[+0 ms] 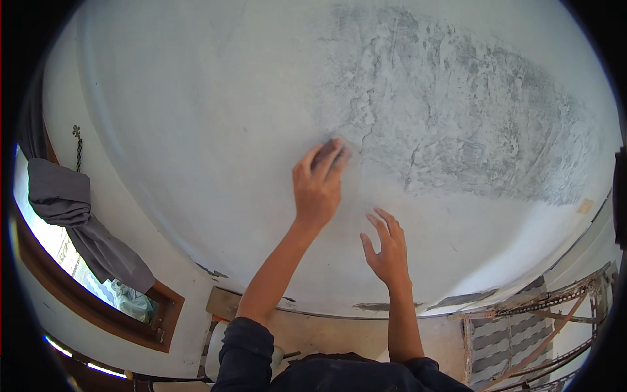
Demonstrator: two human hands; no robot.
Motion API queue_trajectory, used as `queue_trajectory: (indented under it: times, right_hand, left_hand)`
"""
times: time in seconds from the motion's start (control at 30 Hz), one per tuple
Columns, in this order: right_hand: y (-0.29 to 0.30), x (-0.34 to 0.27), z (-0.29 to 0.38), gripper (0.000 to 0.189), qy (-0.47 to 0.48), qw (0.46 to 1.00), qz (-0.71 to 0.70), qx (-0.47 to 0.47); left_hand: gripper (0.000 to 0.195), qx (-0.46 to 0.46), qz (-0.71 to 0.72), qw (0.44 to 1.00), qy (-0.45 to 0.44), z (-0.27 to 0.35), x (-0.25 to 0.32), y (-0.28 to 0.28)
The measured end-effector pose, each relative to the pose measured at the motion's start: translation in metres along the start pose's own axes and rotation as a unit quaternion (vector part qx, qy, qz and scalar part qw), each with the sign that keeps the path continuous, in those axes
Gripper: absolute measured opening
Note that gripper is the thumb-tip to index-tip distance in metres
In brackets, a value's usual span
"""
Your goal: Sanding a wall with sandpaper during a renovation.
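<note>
My left hand (318,183) is pressed to a pale plastered wall (220,147), its fingers around a small dark block, partly hidden and blurred, that lies against the surface. Just right of that hand begins a rough grey patch (441,112) with cracks and uneven white streaks. Lower and to the right, my right hand (387,240) is raised in front of the wall with its fingers spread, holding nothing. Whether its fingertips touch the wall I cannot tell.
On the left, a knotted grey curtain (61,196) hangs by a wooden window frame (166,313). A rusty perforated metal frame (468,343) stands at the lower right. Dark chipped spots (377,306) line the wall's lower edge. A wooden board (223,303) sits at the lower left.
</note>
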State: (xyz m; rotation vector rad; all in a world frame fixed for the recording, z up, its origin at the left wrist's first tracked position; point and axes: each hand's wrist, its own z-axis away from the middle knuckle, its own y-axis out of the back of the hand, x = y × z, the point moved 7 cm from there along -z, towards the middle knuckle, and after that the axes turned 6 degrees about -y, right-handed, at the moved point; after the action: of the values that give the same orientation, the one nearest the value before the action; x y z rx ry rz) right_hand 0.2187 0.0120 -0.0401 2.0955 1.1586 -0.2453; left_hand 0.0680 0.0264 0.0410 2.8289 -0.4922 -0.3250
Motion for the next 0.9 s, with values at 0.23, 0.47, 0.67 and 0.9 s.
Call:
queue_trajectory:
  times: [0.23, 0.47, 0.67, 0.9]
  right_hand:
    - [0.010, 0.008, 0.004, 0.041, -0.034, 0.999, -0.010, 0.009]
    - [0.004, -0.007, 0.000, 0.042, 0.007, 1.000, -0.011, -0.003]
    - [0.009, -0.007, 0.001, 0.042, -0.001, 1.000, -0.019, 0.003]
    - [0.008, -0.008, -0.003, 0.040, 0.013, 1.000, -0.023, -0.006]
  left_hand:
    - [0.037, 0.136, -0.087, 0.976, 0.143, -0.013, -0.080, 0.049]
    - [0.036, 0.036, -0.038, 0.998, -0.040, 0.008, -0.003, -0.003]
    - [0.032, 0.132, -0.117, 0.980, 0.092, -0.033, -0.088, 0.056]
    - [0.043, 0.030, -0.044, 0.999, -0.008, -0.017, -0.012, -0.005]
